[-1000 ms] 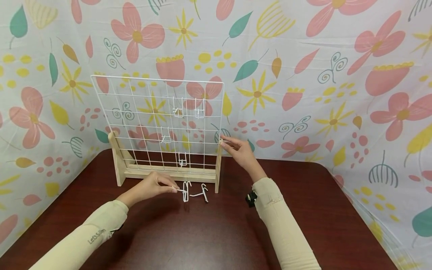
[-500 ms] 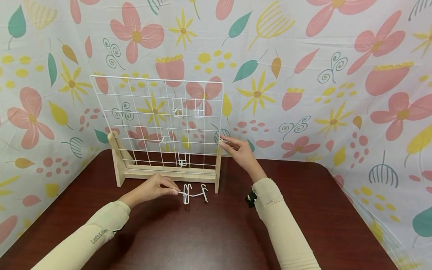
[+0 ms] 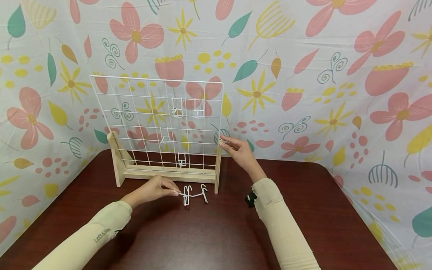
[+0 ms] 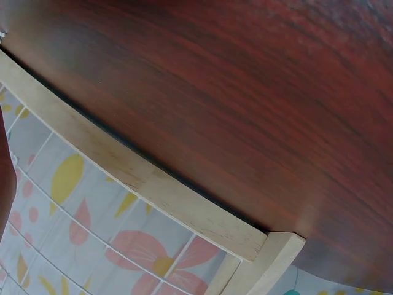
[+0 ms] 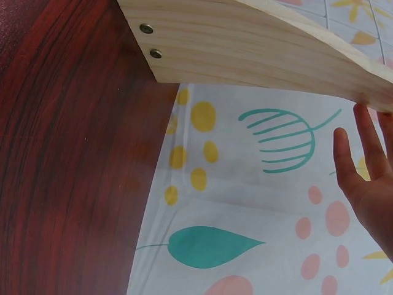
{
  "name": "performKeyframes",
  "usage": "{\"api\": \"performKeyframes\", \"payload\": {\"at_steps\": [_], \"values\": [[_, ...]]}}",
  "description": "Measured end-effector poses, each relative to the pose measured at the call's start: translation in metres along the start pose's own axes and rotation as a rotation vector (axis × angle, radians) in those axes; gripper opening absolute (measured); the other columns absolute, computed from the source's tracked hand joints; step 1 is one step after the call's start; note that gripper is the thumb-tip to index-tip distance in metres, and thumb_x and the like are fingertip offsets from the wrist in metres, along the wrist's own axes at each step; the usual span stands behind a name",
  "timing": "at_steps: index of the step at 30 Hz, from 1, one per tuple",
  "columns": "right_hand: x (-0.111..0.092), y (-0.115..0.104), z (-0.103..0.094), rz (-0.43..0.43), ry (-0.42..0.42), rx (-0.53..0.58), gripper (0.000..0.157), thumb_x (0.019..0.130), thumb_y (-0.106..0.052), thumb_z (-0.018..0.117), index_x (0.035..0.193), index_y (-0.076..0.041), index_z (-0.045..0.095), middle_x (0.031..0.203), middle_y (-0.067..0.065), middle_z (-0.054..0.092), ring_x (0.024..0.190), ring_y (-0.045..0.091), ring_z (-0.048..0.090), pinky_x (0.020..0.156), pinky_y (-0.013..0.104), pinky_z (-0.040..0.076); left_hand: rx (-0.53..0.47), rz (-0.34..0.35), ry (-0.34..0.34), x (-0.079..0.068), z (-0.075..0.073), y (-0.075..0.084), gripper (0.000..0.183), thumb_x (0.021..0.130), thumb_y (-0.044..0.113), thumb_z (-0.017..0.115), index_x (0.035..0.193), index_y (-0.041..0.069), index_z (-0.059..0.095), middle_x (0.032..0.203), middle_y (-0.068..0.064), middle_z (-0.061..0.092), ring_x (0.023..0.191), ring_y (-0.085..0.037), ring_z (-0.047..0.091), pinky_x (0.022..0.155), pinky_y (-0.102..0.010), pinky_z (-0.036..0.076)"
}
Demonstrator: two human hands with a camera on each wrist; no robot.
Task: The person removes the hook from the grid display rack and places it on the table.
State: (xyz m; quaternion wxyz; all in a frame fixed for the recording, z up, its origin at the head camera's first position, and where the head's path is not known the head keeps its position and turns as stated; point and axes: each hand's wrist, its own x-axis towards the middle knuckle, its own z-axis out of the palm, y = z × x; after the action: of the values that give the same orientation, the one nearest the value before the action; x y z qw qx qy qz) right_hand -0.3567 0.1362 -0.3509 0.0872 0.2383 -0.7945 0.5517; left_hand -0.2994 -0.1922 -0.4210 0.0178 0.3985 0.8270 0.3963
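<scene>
In the head view, my left hand (image 3: 153, 190) pinches the arm of a white wire hook (image 3: 186, 195) between thumb and fingertips, low over the table in front of the rack. Just right of it, a second white wire hook (image 3: 204, 193) lies on the table; the two overlap in view, and whether they touch I cannot tell. My right hand (image 3: 240, 153) grips the top of the right upright (image 3: 218, 168) of the wooden stand at the grid's edge. The right wrist view shows its fingers (image 5: 368, 141) against the wooden side panel (image 5: 264, 52).
The white wire grid panel (image 3: 147, 112) stands in the wooden base (image 3: 168, 174). Several similar hooks, such as the upper hook (image 3: 177, 111) and the lowest hook (image 3: 182, 162), hang on it. A flower-patterned cloth (image 3: 290, 48) rises behind the dark red-brown table (image 3: 209, 236).
My left hand has shifted slightly right and down, carrying the pinched hook closer to the one on the table. The right hand keeps its place on the upright.
</scene>
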Motion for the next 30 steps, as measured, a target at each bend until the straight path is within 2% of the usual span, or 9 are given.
{"api": "performKeyframes", "payload": {"at_steps": [9,16,25,30], "values": [[0.000,-0.001,0.000,0.012,-0.003,0.013,0.038,0.094,-0.020,0.063,0.131,-0.013,0.060,0.135,0.010,0.056,0.117,0.029,0.058,0.095,0.048,0.047,0.001,-0.019,-0.011,0.002,0.001,-0.003,0.014,0.085,0.015,0.072,0.091,0.004,0.078,0.091,-0.001,0.073,0.087,-0.007,0.066,0.076,-0.025,0.053],[-0.010,-0.034,-0.001,-0.009,-0.014,-0.010,0.037,0.095,-0.010,0.060,0.132,-0.002,0.057,0.134,0.017,0.055,0.117,0.033,0.058,0.095,0.046,0.047,0.003,-0.054,-0.010,0.003,-0.001,-0.007,0.013,0.085,0.016,0.072,0.091,0.007,0.078,0.091,0.000,0.073,0.089,-0.008,0.066,0.075,-0.025,0.053],[-0.009,-0.034,0.000,-0.013,-0.022,-0.004,0.038,0.095,-0.009,0.060,0.132,0.000,0.056,0.135,0.017,0.055,0.118,0.032,0.057,0.097,0.045,0.046,0.011,-0.037,-0.004,0.004,0.001,-0.012,0.013,0.085,0.013,0.071,0.089,0.003,0.077,0.090,-0.005,0.073,0.087,-0.012,0.067,0.076,-0.024,0.052],[-0.002,-0.013,-0.001,-0.013,-0.020,0.015,0.039,0.095,-0.012,0.061,0.133,-0.001,0.056,0.135,0.016,0.054,0.119,0.033,0.057,0.097,0.047,0.045,0.034,-0.033,-0.015,0.004,-0.001,-0.013,0.012,0.085,0.012,0.072,0.088,0.002,0.077,0.089,-0.004,0.073,0.087,-0.011,0.067,0.077,-0.026,0.053]]}}
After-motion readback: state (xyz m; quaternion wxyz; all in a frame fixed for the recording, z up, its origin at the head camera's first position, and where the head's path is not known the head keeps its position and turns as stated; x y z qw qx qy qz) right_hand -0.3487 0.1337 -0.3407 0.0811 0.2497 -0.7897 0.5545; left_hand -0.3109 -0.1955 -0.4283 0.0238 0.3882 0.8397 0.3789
